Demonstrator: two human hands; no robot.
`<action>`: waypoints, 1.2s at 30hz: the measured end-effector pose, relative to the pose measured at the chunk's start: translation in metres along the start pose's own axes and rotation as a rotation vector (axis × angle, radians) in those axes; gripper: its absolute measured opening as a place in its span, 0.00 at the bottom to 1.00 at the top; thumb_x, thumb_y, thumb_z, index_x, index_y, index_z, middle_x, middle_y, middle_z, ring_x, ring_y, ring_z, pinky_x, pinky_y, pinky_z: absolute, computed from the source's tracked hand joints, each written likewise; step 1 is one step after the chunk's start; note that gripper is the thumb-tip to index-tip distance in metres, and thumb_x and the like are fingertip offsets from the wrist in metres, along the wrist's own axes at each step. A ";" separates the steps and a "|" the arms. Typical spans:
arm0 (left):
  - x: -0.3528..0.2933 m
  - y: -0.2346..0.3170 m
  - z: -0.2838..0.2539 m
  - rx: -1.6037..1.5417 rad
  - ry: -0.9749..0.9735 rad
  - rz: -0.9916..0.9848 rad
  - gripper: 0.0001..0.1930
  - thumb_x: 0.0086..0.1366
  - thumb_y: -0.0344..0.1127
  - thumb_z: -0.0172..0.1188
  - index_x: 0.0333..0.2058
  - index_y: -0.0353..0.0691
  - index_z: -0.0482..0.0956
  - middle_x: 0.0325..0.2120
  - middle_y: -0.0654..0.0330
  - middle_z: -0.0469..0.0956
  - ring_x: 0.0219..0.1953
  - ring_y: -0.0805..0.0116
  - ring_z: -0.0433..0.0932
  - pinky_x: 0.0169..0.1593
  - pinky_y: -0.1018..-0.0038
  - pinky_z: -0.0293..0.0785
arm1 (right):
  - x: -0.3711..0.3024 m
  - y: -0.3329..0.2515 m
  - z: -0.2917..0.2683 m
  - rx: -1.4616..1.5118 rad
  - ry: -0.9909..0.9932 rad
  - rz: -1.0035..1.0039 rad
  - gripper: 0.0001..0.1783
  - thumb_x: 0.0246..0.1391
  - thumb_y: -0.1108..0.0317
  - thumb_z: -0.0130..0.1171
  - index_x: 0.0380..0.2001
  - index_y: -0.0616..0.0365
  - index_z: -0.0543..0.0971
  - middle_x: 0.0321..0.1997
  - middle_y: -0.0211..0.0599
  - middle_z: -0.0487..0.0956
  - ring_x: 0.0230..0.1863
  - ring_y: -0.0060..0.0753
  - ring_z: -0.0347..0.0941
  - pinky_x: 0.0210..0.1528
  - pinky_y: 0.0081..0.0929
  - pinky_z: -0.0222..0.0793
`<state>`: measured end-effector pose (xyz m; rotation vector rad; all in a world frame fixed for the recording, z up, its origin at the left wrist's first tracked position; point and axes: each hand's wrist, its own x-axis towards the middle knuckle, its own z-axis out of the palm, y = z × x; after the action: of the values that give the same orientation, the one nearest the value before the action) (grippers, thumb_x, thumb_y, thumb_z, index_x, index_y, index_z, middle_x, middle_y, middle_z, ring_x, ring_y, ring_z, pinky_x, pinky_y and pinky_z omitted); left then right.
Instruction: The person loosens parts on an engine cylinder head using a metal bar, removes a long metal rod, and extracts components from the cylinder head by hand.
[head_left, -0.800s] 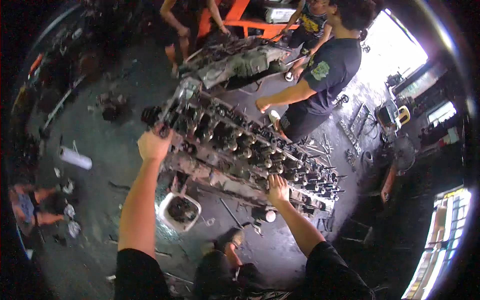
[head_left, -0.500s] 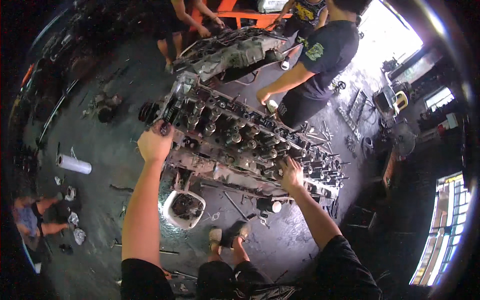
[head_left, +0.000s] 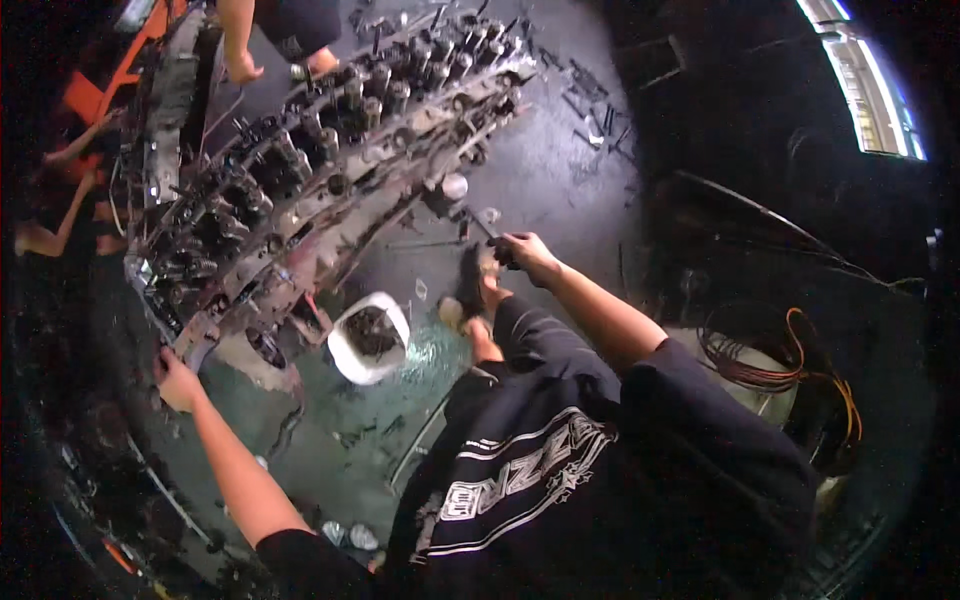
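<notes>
A long, greasy engine (head_left: 300, 205) with rows of valve springs and rocker parts stretches across the upper left. At its near left corner is my left hand (head_left: 178, 385), fingers curled by the metal edge around something dark that I cannot make out. My right hand (head_left: 527, 257) is off the engine, above the floor by my feet. Its fingers are closed around a dark piece. A thin metal rod (head_left: 480, 222) runs up and left from those fingers; whether it is held or lies behind, I cannot tell. Close by is a white round-ended cylinder (head_left: 455, 187).
A white cut-open container (head_left: 372, 340) with dark parts inside stands on the floor beside the engine. Another person's hand (head_left: 243, 68) is behind the engine; more arms (head_left: 75, 215) show at the far left. Coiled hoses (head_left: 765, 365) lie to the right, loose metal parts (head_left: 597, 120) beyond.
My view has swung round and the engine now sits upper left. My right hand has left the engine top and moved out over the floor. My left hand stays by the engine's end.
</notes>
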<state>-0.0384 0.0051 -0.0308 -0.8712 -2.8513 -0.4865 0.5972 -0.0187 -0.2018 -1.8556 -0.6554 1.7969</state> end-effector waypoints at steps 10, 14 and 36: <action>-0.002 -0.015 0.012 -0.015 0.068 0.097 0.21 0.59 0.54 0.54 0.40 0.44 0.83 0.37 0.55 0.82 0.39 0.53 0.80 0.42 0.59 0.71 | -0.015 0.001 -0.048 0.100 -0.092 -0.126 0.16 0.57 0.62 0.56 0.43 0.64 0.76 0.37 0.34 0.80 0.37 0.24 0.75 0.41 0.21 0.70; 0.022 -0.055 -0.001 -0.049 0.062 0.101 0.20 0.59 0.53 0.54 0.39 0.44 0.83 0.34 0.55 0.82 0.37 0.52 0.80 0.40 0.59 0.72 | 0.042 0.016 -0.035 -0.227 -0.029 0.063 0.17 0.57 0.59 0.54 0.39 0.64 0.78 0.32 0.34 0.81 0.30 0.28 0.77 0.32 0.27 0.72; -0.020 -0.016 0.006 0.009 0.104 0.056 0.16 0.56 0.49 0.59 0.37 0.47 0.83 0.26 0.52 0.81 0.31 0.51 0.80 0.34 0.56 0.74 | 0.114 -0.138 0.219 -1.614 -0.100 -0.886 0.27 0.56 0.63 0.46 0.61 0.44 0.65 0.45 0.37 0.78 0.51 0.39 0.72 0.49 0.40 0.67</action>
<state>-0.0308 -0.0158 -0.0453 -0.8951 -2.7256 -0.4973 0.3793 0.1617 -0.2090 -1.5118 -2.9016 0.5602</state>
